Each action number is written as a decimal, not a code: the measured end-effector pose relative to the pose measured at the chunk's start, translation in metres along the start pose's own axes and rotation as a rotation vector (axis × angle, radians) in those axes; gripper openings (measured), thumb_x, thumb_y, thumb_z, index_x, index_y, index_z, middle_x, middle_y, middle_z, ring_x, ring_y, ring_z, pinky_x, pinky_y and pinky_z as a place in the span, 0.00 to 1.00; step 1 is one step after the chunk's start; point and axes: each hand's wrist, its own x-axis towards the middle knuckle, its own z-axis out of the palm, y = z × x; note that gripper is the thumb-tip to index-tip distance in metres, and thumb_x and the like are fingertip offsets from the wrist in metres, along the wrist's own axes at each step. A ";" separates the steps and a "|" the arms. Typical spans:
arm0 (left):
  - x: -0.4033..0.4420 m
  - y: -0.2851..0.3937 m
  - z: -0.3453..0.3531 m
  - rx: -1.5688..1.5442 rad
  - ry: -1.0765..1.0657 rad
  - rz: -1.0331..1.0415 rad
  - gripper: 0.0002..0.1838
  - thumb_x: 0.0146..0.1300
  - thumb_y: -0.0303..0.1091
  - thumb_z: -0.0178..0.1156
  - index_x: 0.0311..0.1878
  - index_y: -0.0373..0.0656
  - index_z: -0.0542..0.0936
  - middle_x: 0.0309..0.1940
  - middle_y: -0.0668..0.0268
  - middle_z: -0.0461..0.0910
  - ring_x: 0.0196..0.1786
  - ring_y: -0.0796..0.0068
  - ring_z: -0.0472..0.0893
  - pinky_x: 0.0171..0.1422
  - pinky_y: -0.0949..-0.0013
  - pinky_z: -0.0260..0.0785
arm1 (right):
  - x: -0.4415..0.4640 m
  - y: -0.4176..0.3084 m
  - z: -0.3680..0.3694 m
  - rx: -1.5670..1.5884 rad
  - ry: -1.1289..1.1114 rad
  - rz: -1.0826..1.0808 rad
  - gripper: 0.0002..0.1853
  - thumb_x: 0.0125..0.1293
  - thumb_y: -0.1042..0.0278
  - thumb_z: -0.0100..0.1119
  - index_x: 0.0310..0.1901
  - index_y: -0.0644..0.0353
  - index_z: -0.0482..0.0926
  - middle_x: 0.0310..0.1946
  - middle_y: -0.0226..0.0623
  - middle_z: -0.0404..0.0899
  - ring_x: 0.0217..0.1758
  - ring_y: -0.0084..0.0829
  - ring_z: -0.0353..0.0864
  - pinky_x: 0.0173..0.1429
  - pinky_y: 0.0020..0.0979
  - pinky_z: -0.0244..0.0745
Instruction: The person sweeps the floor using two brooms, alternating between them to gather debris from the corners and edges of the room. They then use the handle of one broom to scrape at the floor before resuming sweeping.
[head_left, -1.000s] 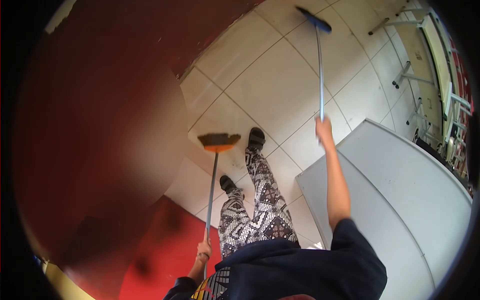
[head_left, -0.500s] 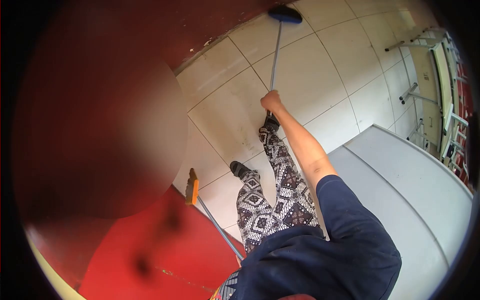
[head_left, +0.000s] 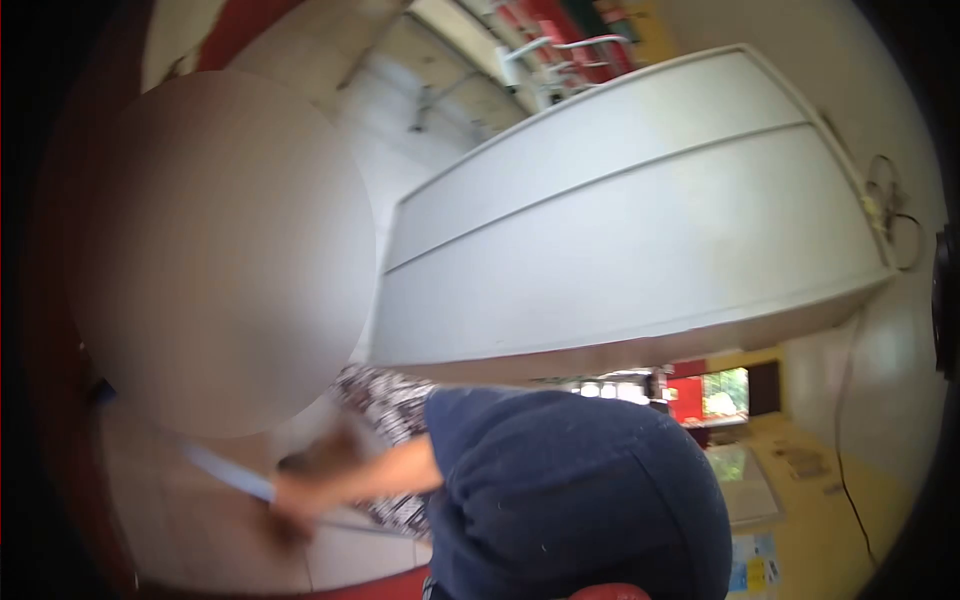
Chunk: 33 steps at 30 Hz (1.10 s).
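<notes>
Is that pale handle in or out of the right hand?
In: the pale handle runs straight into the right hand, which is motion-blurred.

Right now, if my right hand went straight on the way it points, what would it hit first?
Probably the tiled floor, as your right hand, around a pale stick, points out over it. The hand is blurred and its height unclear, so that's only a guess.

right arm (head_left: 388, 476): bare, stretched out toward the view's lower left | right hand (head_left: 293, 505): curled in a grip, outline smeared by blur
</notes>
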 end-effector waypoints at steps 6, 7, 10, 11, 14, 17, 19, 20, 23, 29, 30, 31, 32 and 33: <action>0.046 0.062 -0.045 -0.185 0.412 -0.347 0.24 0.66 0.39 0.45 0.65 0.54 0.61 0.37 0.41 0.77 0.39 0.45 0.78 0.41 0.55 0.70 | 0.062 -0.123 0.046 0.197 -0.158 0.084 0.15 0.59 0.59 0.52 0.32 0.66 0.71 0.17 0.42 0.73 0.20 0.34 0.72 0.27 0.36 0.67; -0.001 0.034 0.033 -0.147 0.540 -0.362 0.24 0.66 0.39 0.45 0.65 0.54 0.61 0.37 0.41 0.77 0.39 0.45 0.78 0.41 0.55 0.70 | -0.035 -0.057 0.010 0.177 -0.198 0.099 0.12 0.61 0.61 0.50 0.31 0.64 0.71 0.16 0.38 0.72 0.18 0.29 0.70 0.23 0.34 0.65; -0.011 -0.011 0.052 -0.102 0.833 -0.442 0.24 0.66 0.40 0.45 0.65 0.54 0.61 0.37 0.41 0.77 0.39 0.45 0.78 0.41 0.55 0.70 | -0.065 -0.002 -0.065 0.140 -0.298 0.037 0.12 0.66 0.62 0.48 0.35 0.63 0.73 0.16 0.27 0.67 0.17 0.20 0.66 0.21 0.29 0.63; -0.015 -0.008 0.047 -0.083 0.901 -0.475 0.24 0.66 0.40 0.45 0.65 0.53 0.61 0.37 0.41 0.77 0.39 0.45 0.78 0.41 0.55 0.70 | -0.064 0.012 -0.095 0.082 -0.277 -0.039 0.13 0.66 0.60 0.49 0.38 0.64 0.73 0.15 0.29 0.68 0.18 0.21 0.67 0.22 0.29 0.64; -0.031 0.000 0.025 -0.015 1.038 -0.570 0.24 0.66 0.40 0.45 0.65 0.53 0.61 0.37 0.41 0.77 0.40 0.45 0.78 0.41 0.55 0.70 | -0.049 0.010 -0.202 -0.097 -0.254 0.272 0.14 0.65 0.60 0.52 0.43 0.64 0.73 0.18 0.34 0.71 0.18 0.23 0.67 0.22 0.30 0.64; -0.056 0.030 0.030 0.028 1.076 -0.715 0.24 0.66 0.39 0.45 0.65 0.52 0.61 0.36 0.41 0.77 0.39 0.45 0.78 0.41 0.56 0.69 | -0.026 0.026 -0.296 -0.328 -0.019 0.176 0.12 0.62 0.64 0.53 0.39 0.64 0.75 0.19 0.36 0.72 0.21 0.26 0.68 0.26 0.33 0.65; -0.032 0.108 -0.031 -0.052 1.044 -0.803 0.24 0.67 0.39 0.44 0.66 0.51 0.60 0.31 0.42 0.77 0.34 0.47 0.78 0.39 0.55 0.68 | 0.014 0.038 -0.345 -0.454 0.080 0.262 0.12 0.62 0.64 0.53 0.36 0.66 0.76 0.15 0.36 0.70 0.20 0.25 0.68 0.24 0.34 0.63; -0.022 0.127 -0.059 -0.148 1.027 -0.805 0.24 0.67 0.39 0.44 0.66 0.52 0.59 0.27 0.43 0.76 0.31 0.48 0.78 0.36 0.54 0.67 | 0.041 0.056 -0.363 -0.503 0.178 0.112 0.12 0.62 0.63 0.53 0.34 0.67 0.75 0.13 0.35 0.69 0.18 0.25 0.67 0.22 0.34 0.62; 0.010 0.137 -0.127 -0.206 0.958 -0.861 0.25 0.68 0.38 0.43 0.67 0.53 0.57 0.17 0.49 0.71 0.21 0.56 0.73 0.29 0.56 0.64 | 0.148 0.074 -0.391 -0.490 0.358 0.129 0.16 0.63 0.59 0.50 0.33 0.68 0.73 0.13 0.43 0.71 0.17 0.38 0.73 0.23 0.38 0.66; 0.064 0.118 -0.248 -0.107 0.948 -0.705 0.24 0.68 0.37 0.41 0.68 0.55 0.57 0.14 0.53 0.66 0.17 0.62 0.66 0.27 0.61 0.62 | 0.373 0.031 -0.367 0.104 0.308 0.257 0.14 0.61 0.66 0.47 0.19 0.56 0.62 0.09 0.28 0.58 0.09 0.24 0.57 0.14 0.30 0.54; 0.066 0.120 -0.257 -0.139 0.950 -0.621 0.24 0.68 0.38 0.41 0.68 0.55 0.57 0.14 0.52 0.66 0.17 0.61 0.67 0.26 0.61 0.62 | 0.402 0.026 -0.353 0.121 0.282 0.285 0.12 0.60 0.68 0.48 0.19 0.57 0.63 0.10 0.30 0.60 0.09 0.26 0.59 0.15 0.31 0.55; 0.065 0.120 -0.265 -0.166 0.956 -0.538 0.24 0.68 0.38 0.41 0.67 0.55 0.57 0.14 0.51 0.67 0.17 0.61 0.68 0.26 0.61 0.63 | 0.421 0.014 -0.333 0.122 0.265 0.271 0.12 0.60 0.68 0.48 0.19 0.57 0.63 0.10 0.30 0.60 0.09 0.26 0.59 0.15 0.31 0.55; 0.059 0.119 -0.263 -0.165 0.976 -0.547 0.24 0.68 0.38 0.41 0.67 0.55 0.57 0.14 0.51 0.67 0.17 0.61 0.68 0.26 0.61 0.63 | 0.432 0.004 -0.305 0.103 0.236 0.274 0.10 0.58 0.70 0.48 0.20 0.60 0.65 0.11 0.33 0.62 0.10 0.27 0.61 0.16 0.31 0.57; 0.051 0.121 -0.254 -0.177 0.956 -0.542 0.24 0.68 0.38 0.42 0.67 0.55 0.57 0.14 0.51 0.67 0.17 0.60 0.69 0.26 0.60 0.63 | 0.432 -0.005 -0.276 0.085 0.210 0.279 0.08 0.56 0.72 0.48 0.21 0.63 0.67 0.12 0.35 0.65 0.11 0.29 0.63 0.16 0.32 0.58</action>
